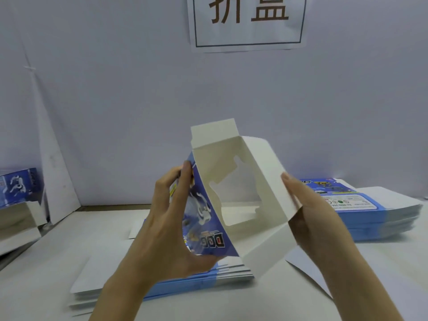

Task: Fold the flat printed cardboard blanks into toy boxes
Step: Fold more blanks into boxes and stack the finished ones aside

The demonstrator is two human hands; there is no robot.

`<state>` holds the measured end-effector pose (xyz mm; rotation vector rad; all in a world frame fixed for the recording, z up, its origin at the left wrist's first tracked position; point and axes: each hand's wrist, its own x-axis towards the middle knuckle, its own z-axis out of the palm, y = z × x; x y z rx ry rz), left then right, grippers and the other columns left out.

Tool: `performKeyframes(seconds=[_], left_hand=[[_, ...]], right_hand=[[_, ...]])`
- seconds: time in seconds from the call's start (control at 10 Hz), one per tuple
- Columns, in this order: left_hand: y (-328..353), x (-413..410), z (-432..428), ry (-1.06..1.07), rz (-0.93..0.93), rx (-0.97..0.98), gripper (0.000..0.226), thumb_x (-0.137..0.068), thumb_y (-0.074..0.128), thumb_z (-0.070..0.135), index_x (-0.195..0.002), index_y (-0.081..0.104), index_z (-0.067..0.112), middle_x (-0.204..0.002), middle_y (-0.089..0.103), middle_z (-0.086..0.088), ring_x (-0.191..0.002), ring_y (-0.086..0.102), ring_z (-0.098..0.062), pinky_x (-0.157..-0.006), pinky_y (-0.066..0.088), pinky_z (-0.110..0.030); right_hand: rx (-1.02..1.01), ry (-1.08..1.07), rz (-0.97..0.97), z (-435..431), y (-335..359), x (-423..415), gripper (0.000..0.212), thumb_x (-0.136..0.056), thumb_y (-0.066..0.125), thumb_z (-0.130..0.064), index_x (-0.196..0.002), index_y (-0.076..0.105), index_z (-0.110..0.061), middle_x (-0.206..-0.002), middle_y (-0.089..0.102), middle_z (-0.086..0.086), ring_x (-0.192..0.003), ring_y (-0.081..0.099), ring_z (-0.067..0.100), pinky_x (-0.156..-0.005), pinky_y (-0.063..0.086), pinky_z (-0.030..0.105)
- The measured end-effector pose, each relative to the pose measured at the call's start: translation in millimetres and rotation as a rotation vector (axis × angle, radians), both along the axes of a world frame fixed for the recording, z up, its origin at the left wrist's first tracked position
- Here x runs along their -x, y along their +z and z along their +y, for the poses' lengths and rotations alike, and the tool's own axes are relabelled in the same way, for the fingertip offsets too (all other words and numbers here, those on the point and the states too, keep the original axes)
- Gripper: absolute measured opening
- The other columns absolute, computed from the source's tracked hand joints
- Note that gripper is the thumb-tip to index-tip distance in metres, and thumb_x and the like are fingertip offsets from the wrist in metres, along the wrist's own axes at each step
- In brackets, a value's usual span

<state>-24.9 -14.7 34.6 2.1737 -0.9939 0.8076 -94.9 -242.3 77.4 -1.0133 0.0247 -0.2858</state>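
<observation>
A half-opened box blank [234, 181], white inside and blue printed outside with a cut-out window, is held up above the table. My left hand [176, 218] grips its blue printed panel, fingers along the top edge and thumb under the lower corner. My right hand [308, 205] holds the white right-hand panel, fingers lying straight along its outer side with the lower flap against the palm. A stack of flat blanks [162, 288] lies on the table under my hands.
A second stack of flat blue blanks [375, 216] sits at the right. Folded boxes [18, 188] stand at the left edge. A white wall with a paper sign [247, 22] rises behind the white table [46, 262].
</observation>
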Motion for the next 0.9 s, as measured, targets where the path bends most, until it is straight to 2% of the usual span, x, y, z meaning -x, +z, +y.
performKeyframes(seconds=[0.1, 0.2, 0.3, 0.4, 0.5, 0.6, 0.7, 0.8, 0.9], left_hand=[[5, 1, 2, -0.036, 0.013, 0.038, 0.136, -0.049, 0.083, 0.064, -0.153, 0.001, 0.037, -0.158, 0.012, 0.007, -0.143, 0.028, -0.024, -0.103, 0.041, -0.056], [11, 7, 0, -0.064, -0.025, 0.054, 0.131, -0.052, 0.08, 0.065, -0.152, -0.001, 0.039, -0.156, 0.014, 0.008, -0.14, 0.032, -0.023, -0.103, 0.044, -0.05], [19, 15, -2, -0.112, -0.061, 0.032, 0.13, -0.056, 0.08, 0.057, -0.153, -0.003, 0.033, -0.148, 0.021, 0.001, -0.134, 0.037, -0.016, -0.098, 0.043, -0.014], [18, 17, -4, -0.135, -0.042, 0.004, 0.13, -0.055, 0.083, 0.053, -0.151, -0.002, 0.034, -0.146, 0.022, -0.001, -0.134, 0.036, -0.015, -0.095, 0.044, -0.01], [17, 18, -6, -0.13, -0.063, -0.003, 0.125, -0.056, 0.08, 0.055, -0.15, 0.0, 0.035, -0.146, 0.023, -0.002, -0.133, 0.037, -0.018, -0.091, 0.053, -0.022], [17, 20, -7, -0.106, -0.067, -0.026, 0.123, -0.056, 0.08, 0.054, -0.15, 0.002, 0.033, -0.146, 0.023, -0.004, -0.13, 0.04, -0.02, -0.086, 0.056, -0.025], [16, 18, -5, -0.064, -0.118, -0.054, 0.125, -0.054, 0.08, 0.049, -0.15, 0.001, 0.033, -0.145, 0.02, -0.001, -0.128, 0.041, -0.024, -0.084, 0.055, -0.029], [15, 16, -5, -0.04, -0.178, -0.078, 0.12, -0.055, 0.076, 0.048, -0.15, 0.004, 0.031, -0.145, 0.021, -0.002, -0.127, 0.042, -0.028, -0.08, 0.057, -0.035], [15, 16, -6, -0.019, -0.2, -0.106, 0.109, -0.061, 0.066, 0.054, -0.15, 0.007, 0.029, -0.146, 0.02, -0.005, -0.129, 0.036, -0.024, -0.08, 0.058, -0.036]], right_hand=[[0.254, -0.325, -0.145, -9, 10, 9, 0.015, -0.082, 0.067, -0.029, -0.093, 0.074, -0.022, -0.085, 0.073, -0.005, -0.071, 0.065, 0.008, -0.057, 0.055, 0.021], [0.381, -0.563, -0.236, -13, 13, 12, 0.023, -0.083, 0.07, -0.027, -0.104, 0.071, -0.035, -0.091, 0.073, -0.016, -0.078, 0.067, 0.003, -0.062, 0.055, 0.019], [0.389, -0.641, -0.283, -11, 9, 10, 0.028, -0.085, 0.071, -0.023, -0.106, 0.069, -0.041, -0.094, 0.072, -0.021, -0.083, 0.066, 0.001, -0.076, 0.057, 0.026], [0.413, -0.715, -0.321, -10, 7, 7, 0.031, -0.086, 0.07, -0.016, -0.099, 0.072, -0.044, -0.092, 0.072, -0.022, -0.084, 0.066, 0.002, -0.081, 0.055, 0.034], [0.522, -0.797, -0.431, -5, 5, 6, 0.031, -0.089, 0.065, -0.007, -0.101, 0.072, -0.035, -0.09, 0.071, -0.028, -0.085, 0.064, -0.004, -0.081, 0.051, 0.017], [0.507, -0.791, -0.454, -3, 5, 7, 0.022, -0.09, 0.063, -0.011, -0.1, 0.073, -0.028, -0.091, 0.071, -0.028, -0.087, 0.065, -0.006, -0.079, 0.048, 0.01], [0.241, -0.555, -0.377, -7, 13, 12, 0.016, -0.08, 0.065, -0.037, -0.084, 0.079, -0.03, -0.087, 0.075, -0.013, -0.078, 0.067, 0.001, -0.068, 0.054, 0.015], [0.118, -0.35, -0.264, -15, 18, 16, 0.019, -0.079, 0.062, -0.036, -0.078, 0.079, -0.027, -0.084, 0.075, -0.008, -0.071, 0.067, 0.004, -0.058, 0.054, 0.017], [0.108, -0.2, -0.176, -17, 18, 16, 0.019, -0.074, 0.063, -0.033, -0.077, 0.08, -0.024, -0.085, 0.075, -0.005, -0.073, 0.069, 0.005, -0.059, 0.055, 0.019]])
